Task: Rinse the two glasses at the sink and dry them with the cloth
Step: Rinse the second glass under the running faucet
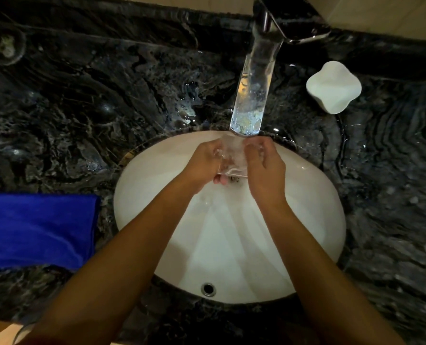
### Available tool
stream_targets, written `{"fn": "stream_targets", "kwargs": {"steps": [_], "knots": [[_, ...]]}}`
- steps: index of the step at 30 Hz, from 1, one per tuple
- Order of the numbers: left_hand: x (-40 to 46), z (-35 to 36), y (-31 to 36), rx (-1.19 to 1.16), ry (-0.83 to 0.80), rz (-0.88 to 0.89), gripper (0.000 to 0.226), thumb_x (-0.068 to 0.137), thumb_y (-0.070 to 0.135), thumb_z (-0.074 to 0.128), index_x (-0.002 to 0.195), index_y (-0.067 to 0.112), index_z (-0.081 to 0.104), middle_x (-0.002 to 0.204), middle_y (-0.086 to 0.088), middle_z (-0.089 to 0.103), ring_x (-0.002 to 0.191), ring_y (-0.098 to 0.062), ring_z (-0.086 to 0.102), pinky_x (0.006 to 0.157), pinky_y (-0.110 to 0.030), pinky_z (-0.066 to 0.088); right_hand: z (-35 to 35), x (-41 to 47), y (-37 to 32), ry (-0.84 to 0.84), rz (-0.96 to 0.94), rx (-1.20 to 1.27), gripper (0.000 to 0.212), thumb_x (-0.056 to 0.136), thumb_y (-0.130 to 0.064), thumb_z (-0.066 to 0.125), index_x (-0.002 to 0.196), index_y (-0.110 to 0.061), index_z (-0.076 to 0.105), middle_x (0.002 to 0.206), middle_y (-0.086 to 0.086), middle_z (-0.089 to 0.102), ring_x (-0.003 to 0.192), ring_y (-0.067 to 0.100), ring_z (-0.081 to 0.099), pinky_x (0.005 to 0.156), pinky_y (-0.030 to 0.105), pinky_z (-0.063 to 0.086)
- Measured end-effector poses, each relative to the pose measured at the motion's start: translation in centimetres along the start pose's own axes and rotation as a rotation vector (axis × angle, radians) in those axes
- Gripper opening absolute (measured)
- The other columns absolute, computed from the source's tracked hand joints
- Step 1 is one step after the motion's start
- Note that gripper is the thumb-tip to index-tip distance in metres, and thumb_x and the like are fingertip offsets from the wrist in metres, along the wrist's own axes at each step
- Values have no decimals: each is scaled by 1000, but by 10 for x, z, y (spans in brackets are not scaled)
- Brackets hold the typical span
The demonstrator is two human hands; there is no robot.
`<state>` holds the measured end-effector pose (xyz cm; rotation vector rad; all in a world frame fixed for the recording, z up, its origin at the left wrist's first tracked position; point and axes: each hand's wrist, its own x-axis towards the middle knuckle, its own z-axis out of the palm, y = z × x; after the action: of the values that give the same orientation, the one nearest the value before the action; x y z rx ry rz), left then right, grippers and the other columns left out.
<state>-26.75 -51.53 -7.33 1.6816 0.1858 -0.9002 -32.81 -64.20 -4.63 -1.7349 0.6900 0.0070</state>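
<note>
A clear glass [232, 158] is held over the white sink basin [314, 220], directly under the chrome faucet spout [253, 95], with water running over it. My left hand [207, 163] grips its left side and my right hand [265, 168] grips its right side. The folded blue cloth [38, 230] lies on the counter to the left of the basin. A round glass-like shape [5, 46] sits at the far left back of the counter; it is dim and hard to make out.
The counter [95, 95] is dark veined marble, wet around the faucet base. A white lobed dish [333, 87] stands to the right of the faucet. The basin's overflow hole [208, 288] is at its near wall, the drain [235, 179] under my hands.
</note>
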Motion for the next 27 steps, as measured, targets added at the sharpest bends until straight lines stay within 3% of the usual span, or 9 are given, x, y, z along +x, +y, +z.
{"fn": "stream_targets", "kwargs": {"steps": [4, 7, 11, 14, 18, 21, 23, 25, 27], "knots": [[-1, -5, 2, 108, 68, 75, 11, 99, 1, 56, 102, 3, 67, 75, -10, 72, 41, -26, 63, 37, -25, 41, -2, -4, 7, -86, 38, -179, 46, 97, -44, 44, 136, -23, 58, 122, -4, 68, 108, 14, 65, 90, 31, 54], [-5, -3, 1, 151, 76, 133, 25, 103, 8, 58, 125, 11, 68, 89, -14, 75, 48, -26, 70, 41, -28, 52, -2, -5, 3, -206, 235, -57, 62, 85, -61, 57, 140, -33, 49, 111, -16, 63, 98, 10, 68, 78, 41, 64], [-21, 1, -1, -75, 86, 164, 22, 105, 15, 55, 118, 17, 72, 71, -8, 75, 48, -25, 67, 46, -28, 52, -3, 5, 5, -227, 423, 108, 46, 86, -39, 59, 130, -27, 57, 117, 6, 69, 93, 27, 74, 73, 47, 65], [-24, 0, -6, -248, 268, 65, 25, 103, 26, 56, 104, 19, 79, 83, -8, 76, 63, -20, 61, 64, -32, 52, 0, 16, 3, -182, 609, 203, 27, 98, -21, 54, 121, -14, 65, 108, 10, 73, 80, 29, 76, 75, 45, 65], [-18, 6, -15, -351, 204, -147, 31, 103, 36, 53, 115, 16, 73, 109, -6, 77, 101, -21, 70, 88, -33, 54, -7, 15, 10, -213, 424, 90, 27, 93, -4, 58, 112, -11, 75, 101, 10, 77, 84, 28, 76, 65, 38, 64], [-16, 6, -15, -658, -48, -229, 59, 104, 51, 41, 132, 4, 63, 114, -18, 69, 98, -28, 66, 92, -43, 52, -10, 11, 12, -190, 363, 89, 14, 92, -4, 61, 96, -8, 75, 70, 14, 74, 55, 24, 69, 49, 30, 56], [-13, 8, -11, -692, -71, -216, 64, 103, 50, 46, 138, -3, 56, 119, -24, 64, 103, -35, 63, 100, -52, 49, -9, 13, 15, -130, 359, 20, 10, 95, -12, 64, 87, -11, 70, 52, 7, 66, 37, 15, 54, 40, 25, 42], [-11, 10, -6, -619, -2, -181, 54, 102, 41, 54, 137, 0, 59, 122, -23, 66, 109, -37, 64, 108, -59, 43, -4, 14, 21, -50, 354, -65, 10, 94, -19, 68, 85, -19, 64, 62, 7, 68, 40, 14, 54, 43, 27, 41], [-9, 14, 0, -491, 124, -161, 40, 99, 39, 61, 124, 8, 67, 119, -18, 73, 107, -36, 71, 104, -61, 49, -4, 10, 24, 58, 272, -154, 17, 90, -18, 73, 85, -26, 58, 81, 2, 70, 64, 16, 66, 58, 32, 52]]}}
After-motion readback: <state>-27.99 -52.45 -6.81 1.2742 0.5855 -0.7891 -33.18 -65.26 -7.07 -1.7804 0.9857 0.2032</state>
